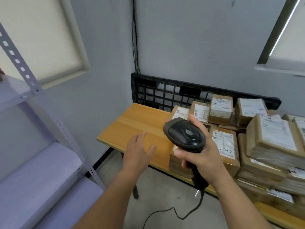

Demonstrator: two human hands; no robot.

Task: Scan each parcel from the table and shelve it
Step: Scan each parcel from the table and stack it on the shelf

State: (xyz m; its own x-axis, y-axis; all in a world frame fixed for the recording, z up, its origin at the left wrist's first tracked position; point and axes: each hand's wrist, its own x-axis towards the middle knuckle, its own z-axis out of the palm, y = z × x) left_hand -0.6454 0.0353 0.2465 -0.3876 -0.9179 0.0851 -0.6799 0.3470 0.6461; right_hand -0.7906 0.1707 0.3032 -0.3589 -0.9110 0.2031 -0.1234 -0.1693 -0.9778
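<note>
A right hand (200,156) grips a black barcode scanner (184,133) by its handle. The left hand (137,151), fingers spread and empty, hovers beside it. Just beyond the scanner, many taped parcels (224,142) crowd the wooden table (132,128). The shelf (41,162), far left, seems bare, so most work remains.

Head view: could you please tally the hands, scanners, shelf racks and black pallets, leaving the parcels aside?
Hands: 2 (left hand, right hand)
Scanner: 1
Shelf rack: 1
Black pallet: 1
Total: 5
</note>
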